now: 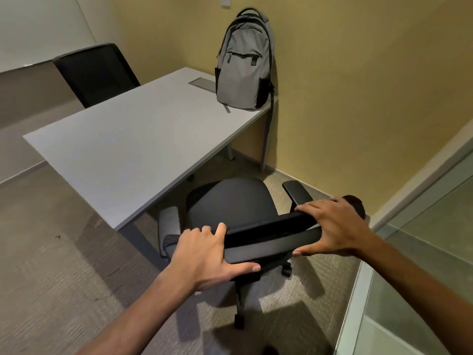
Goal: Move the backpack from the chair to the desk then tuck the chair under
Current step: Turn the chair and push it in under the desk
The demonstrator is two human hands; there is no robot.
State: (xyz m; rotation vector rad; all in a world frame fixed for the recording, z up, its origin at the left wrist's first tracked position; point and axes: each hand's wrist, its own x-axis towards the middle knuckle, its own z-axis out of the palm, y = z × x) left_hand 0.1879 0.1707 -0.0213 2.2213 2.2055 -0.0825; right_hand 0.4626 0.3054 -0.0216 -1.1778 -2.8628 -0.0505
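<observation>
A grey backpack (pixel 243 65) stands upright at the far right corner of the white desk (pixel 122 142), leaning on the yellow wall. A black office chair (pixel 233 203) on castors stands just in front of the desk's near edge, its seat bare and mostly outside the desk. My left hand (pixel 204 254) grips the left part of the top edge of the chair's backrest. My right hand (pixel 332 226) grips the right part of that same edge, thumb underneath.
A second black chair (pixel 94 73) stands behind the desk at the far left. A flat grey cable hatch (pixel 202 82) lies in the desk beside the backpack. The yellow wall (pixel 358 98) is close on the right, and a glass partition (pixel 422 265) runs along the near right. Carpet covers the floor.
</observation>
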